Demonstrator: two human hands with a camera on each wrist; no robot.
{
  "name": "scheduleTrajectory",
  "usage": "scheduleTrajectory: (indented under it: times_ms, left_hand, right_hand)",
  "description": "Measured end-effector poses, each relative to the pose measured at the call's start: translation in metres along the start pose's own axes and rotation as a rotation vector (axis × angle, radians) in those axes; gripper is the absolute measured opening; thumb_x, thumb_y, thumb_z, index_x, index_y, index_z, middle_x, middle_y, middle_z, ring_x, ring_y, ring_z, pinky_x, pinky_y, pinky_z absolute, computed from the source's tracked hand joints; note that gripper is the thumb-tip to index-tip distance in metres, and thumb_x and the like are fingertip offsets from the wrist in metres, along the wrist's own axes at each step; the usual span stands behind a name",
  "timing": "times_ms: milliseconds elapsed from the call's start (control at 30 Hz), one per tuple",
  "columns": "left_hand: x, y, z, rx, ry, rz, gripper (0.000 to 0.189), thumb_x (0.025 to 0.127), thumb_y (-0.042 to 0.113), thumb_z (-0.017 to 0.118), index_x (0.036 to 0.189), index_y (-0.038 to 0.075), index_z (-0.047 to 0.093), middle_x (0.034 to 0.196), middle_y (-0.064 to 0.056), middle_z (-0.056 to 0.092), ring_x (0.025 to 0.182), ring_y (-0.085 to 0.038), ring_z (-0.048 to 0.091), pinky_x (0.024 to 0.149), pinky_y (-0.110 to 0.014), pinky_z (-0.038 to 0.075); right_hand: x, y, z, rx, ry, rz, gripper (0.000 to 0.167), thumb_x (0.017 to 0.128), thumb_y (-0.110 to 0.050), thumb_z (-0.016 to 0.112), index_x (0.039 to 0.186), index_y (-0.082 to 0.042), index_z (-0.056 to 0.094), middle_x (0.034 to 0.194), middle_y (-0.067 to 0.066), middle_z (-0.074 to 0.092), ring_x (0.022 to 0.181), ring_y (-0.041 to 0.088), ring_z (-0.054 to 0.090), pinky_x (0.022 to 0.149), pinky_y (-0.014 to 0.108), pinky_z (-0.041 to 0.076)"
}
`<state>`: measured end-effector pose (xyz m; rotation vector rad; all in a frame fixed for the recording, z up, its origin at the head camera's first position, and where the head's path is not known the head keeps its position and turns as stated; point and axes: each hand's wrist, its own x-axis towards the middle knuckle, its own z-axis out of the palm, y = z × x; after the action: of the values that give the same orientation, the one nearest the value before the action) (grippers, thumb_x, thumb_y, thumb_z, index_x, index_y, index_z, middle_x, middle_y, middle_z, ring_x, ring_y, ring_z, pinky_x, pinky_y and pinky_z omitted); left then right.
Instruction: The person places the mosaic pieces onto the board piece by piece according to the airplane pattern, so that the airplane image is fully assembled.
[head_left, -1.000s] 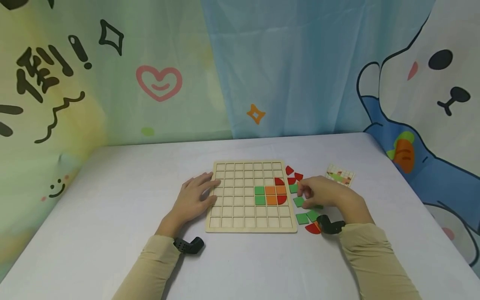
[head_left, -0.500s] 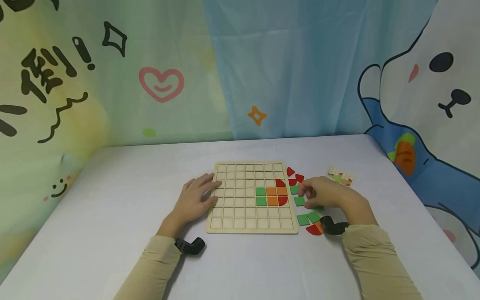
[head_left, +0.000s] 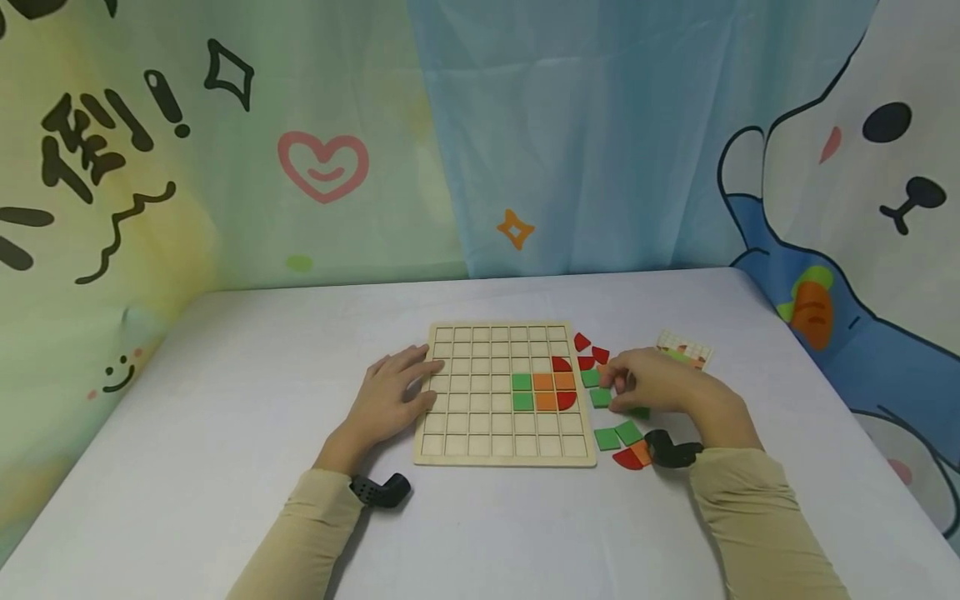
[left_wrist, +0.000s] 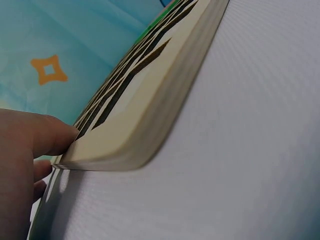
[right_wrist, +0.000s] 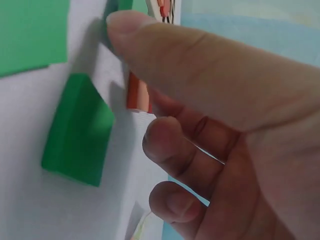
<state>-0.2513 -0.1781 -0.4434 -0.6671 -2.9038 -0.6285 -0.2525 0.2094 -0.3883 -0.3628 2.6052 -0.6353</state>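
A wooden grid board (head_left: 480,458) lies flat on the white table, with green tiles (head_left: 522,382), orange tiles (head_left: 546,402) and red quarter-round pieces (head_left: 567,401) in cells at its right side. Spread fingers of my left hand (head_left: 393,390) rest at the board's left edge; its thumb touches the rim in the left wrist view. My right hand (head_left: 660,385) hovers low over loose green tiles (head_left: 600,398), thumb and index finger apart, other fingers loosely curled. In the right wrist view, a thick green piece (right_wrist: 80,132) lies beside the thumb. What sits beyond the thumb tip is partly hidden.
Loose red pieces (head_left: 582,342) lie beyond the right hand. Nearer the front are more green tiles (head_left: 607,439), a red piece (head_left: 628,460) and an orange piece (head_left: 641,452). A patterned card (head_left: 686,347) lies behind the right hand. A printed curtain (head_left: 337,233) hangs behind the table.
The right hand has shifted very slightly to the right over the loose pieces. The left hand stays at the board's edge, and the pieces on the board look unchanged. The head view has shifted slightly.
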Motion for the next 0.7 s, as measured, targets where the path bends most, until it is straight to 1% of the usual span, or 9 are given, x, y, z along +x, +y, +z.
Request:
scheduleTrajectory:
  times_ms: [133,333,567,700]
  left_hand:
    - [0.0,0.001,-0.001,0.0,0.001,0.001,0.047,0.09,0.04,0.053,0.134,0.022,0.055,0.15,-0.005,0.041,0.141,-0.025,0.032,0.115,-0.053,0.021]
    - [0.0,0.001,0.0,0.002,0.0,-0.005,0.047,0.09,0.04,0.053,0.134,0.023,0.055,0.149,-0.005,0.041,0.141,-0.025,0.032,0.115,-0.054,0.02]
    - [-0.001,0.0,0.0,-0.001,0.004,0.001,0.047,0.09,0.04,0.054,0.134,0.023,0.055,0.149,-0.005,0.041,0.141,-0.025,0.032,0.115,-0.054,0.02]
    - [0.0,0.0,0.001,0.001,0.002,0.001,0.048,0.09,0.04,0.054,0.134,0.023,0.055,0.15,-0.005,0.041,0.141,-0.025,0.032,0.115,-0.053,0.02]
  right_hand:
    - [-0.002,-0.001,-0.003,-0.011,0.031,-0.015,0.025,0.079,-0.021,0.076,0.1,-0.012,0.066,0.079,0.001,0.054,0.075,0.016,0.05,0.063,0.027,0.042]
    - [-0.003,-0.007,-0.007,-0.028,0.103,-0.06,0.024,0.081,-0.018,0.074,0.102,-0.009,0.066,0.081,0.001,0.054,0.077,0.016,0.05,0.064,0.026,0.044]
    - [-0.001,-0.02,-0.003,-0.054,0.183,-0.14,0.026,0.082,-0.019,0.074,0.104,-0.009,0.066,0.076,0.0,0.051,0.072,0.014,0.048,0.062,0.026,0.04]
    - [0.002,-0.03,0.002,-0.076,0.226,-0.164,0.028,0.082,-0.022,0.074,0.106,-0.01,0.068,0.073,-0.001,0.05,0.068,0.013,0.046,0.059,0.025,0.038]
